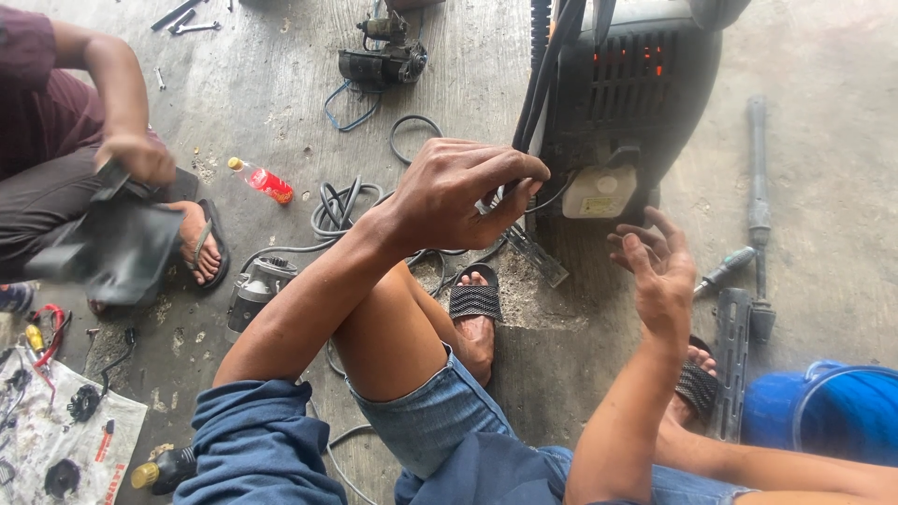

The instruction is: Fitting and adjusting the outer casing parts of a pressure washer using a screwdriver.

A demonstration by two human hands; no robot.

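Note:
My left hand (463, 192) is closed on a thin black cable (547, 65) that runs down the left side of a dark pressure-washer body (636, 84) standing on the concrete floor. My right hand (655, 266) hovers open, palm up and empty, just below the machine's white plastic tank (599, 192). I sit low with both knees bent, my sandalled feet (475, 304) under the machine.
Another person at the left grips a black cover (112, 243). On the floor lie a red bottle (262, 180), coiled black hose (341, 210), a small motor (383, 58), a spray lance (756, 196), a screwdriver (725, 271), wrenches (187, 19) and a blue bucket (823, 411).

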